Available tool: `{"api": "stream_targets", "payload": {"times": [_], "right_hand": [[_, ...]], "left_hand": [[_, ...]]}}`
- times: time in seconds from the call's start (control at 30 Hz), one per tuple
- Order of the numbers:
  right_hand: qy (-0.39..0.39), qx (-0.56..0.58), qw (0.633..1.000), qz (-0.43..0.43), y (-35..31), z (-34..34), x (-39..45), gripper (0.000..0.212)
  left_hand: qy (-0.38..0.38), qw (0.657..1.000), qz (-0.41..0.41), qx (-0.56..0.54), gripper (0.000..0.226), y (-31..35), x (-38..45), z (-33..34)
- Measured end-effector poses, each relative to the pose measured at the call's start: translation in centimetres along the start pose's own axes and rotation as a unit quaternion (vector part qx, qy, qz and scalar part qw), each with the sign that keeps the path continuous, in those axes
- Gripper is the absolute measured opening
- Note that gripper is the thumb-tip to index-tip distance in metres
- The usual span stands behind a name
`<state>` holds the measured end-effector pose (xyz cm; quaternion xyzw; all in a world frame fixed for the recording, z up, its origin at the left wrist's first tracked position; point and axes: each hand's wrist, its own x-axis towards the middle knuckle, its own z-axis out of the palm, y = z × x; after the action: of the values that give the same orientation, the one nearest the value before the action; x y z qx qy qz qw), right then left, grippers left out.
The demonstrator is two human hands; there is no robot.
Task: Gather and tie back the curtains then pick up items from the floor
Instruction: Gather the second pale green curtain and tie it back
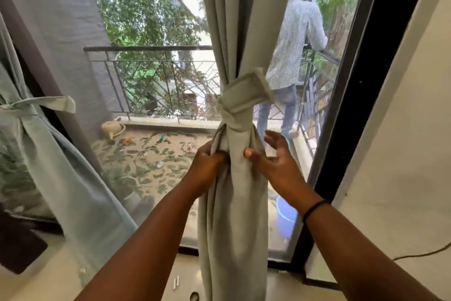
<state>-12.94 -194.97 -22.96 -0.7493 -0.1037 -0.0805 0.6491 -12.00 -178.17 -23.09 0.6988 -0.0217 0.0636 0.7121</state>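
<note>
Left hand (207,166) fingers gripping tied curtain (234,178), right hand (275,159) fingers spread, thumb touching.

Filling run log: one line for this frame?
curtain: knotted | left hand: grips below knot | right hand: open, thumb touching | floor items: not picked

curtain (234,32): matt grey-green woven cloth | tie-back (240,100): same cloth | balcony railing (156,76): dark metal | bucket (285,217): smooth blue plastic
</note>
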Motion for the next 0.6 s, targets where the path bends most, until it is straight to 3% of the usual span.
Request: {"api": "stream_targets", "payload": {"times": [0.1,0.2,0.33,0.5,0.6], "right_hand": [[-0.109,0.089,0.989,0.038,0.3,-0.7,1.8,0.079],[-0.16,0.143,0.976,0.024,0.8,-0.1,2.8,0.06],[-0.055,0.149,0.987,-0.001,1.9,2.5,2.9,0.029],[0.139,0.011,0.987,-0.075,3.1,6.4,1.0,0.03],[0.185,-0.052,0.976,-0.104,4.0,7.3,0.8,0.028]], "left_hand": [[-0.081,0.996,0.042,-0.017,0.047,1.2,-0.1,-0.7],[-0.145,0.984,0.088,-0.045,0.053,3.2,0.4,-1.2],[-0.16,0.978,0.134,-0.007,0.054,4.6,0.8,-0.4],[-0.052,0.984,0.161,0.049,0.05,3.3,1.3,1.9],[-0.017,0.975,0.218,0.039,0.038,0.9,1.4,1.9]]}}
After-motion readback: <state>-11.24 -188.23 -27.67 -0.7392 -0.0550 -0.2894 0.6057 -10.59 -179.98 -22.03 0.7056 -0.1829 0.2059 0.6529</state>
